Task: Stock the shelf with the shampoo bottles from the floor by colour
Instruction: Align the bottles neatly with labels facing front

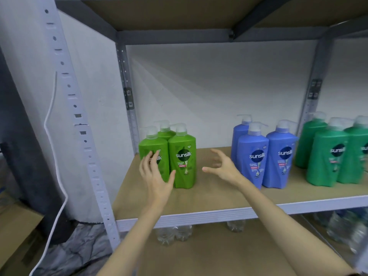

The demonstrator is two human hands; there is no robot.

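neither hand grips anything: the left hand [156,176] hovers with spread fingers before the light green bottles [182,156] on the shelf [209,196], the right hand [222,166] spread beside the blue bottles [264,154].

Bare shelf board [211,188] (open gap) between light-green bottles [182,156] and blue bottles [264,154]

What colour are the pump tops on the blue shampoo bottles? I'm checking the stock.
White, or translucent white, on the blue plastic shampoo bottles; the head view shows it.
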